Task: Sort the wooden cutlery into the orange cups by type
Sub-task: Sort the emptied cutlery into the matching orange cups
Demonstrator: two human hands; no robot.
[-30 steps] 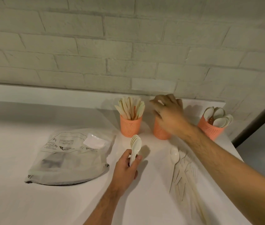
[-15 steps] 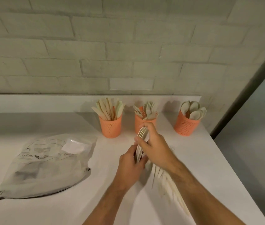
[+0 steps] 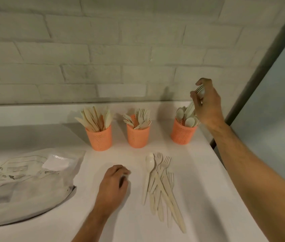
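Note:
Three orange cups stand in a row near the wall. The left cup (image 3: pixel 100 138) holds wooden knives, the middle cup (image 3: pixel 138 136) holds forks, and the right cup (image 3: pixel 182 133) holds spoons. Above the right cup, my right hand (image 3: pixel 208 105) grips a stack of wooden spoons (image 3: pixel 195 100) with their handles down in the cup. A loose pile of spoons, forks and knives (image 3: pixel 161 186) lies on the white table in front of the cups. Left of that pile, my left hand (image 3: pixel 113 186) rests on the table with curled fingers, holding nothing I can see.
A crumpled plastic bag (image 3: pixel 24 182) lies on the table (image 3: pixel 208 189) at the left. A white brick wall runs behind the cups. The table's right edge falls away just past the right cup and my right forearm.
My right hand took the stack of spoons from my left hand and carried it up and right to the right cup. My left hand let go and dropped to the table.

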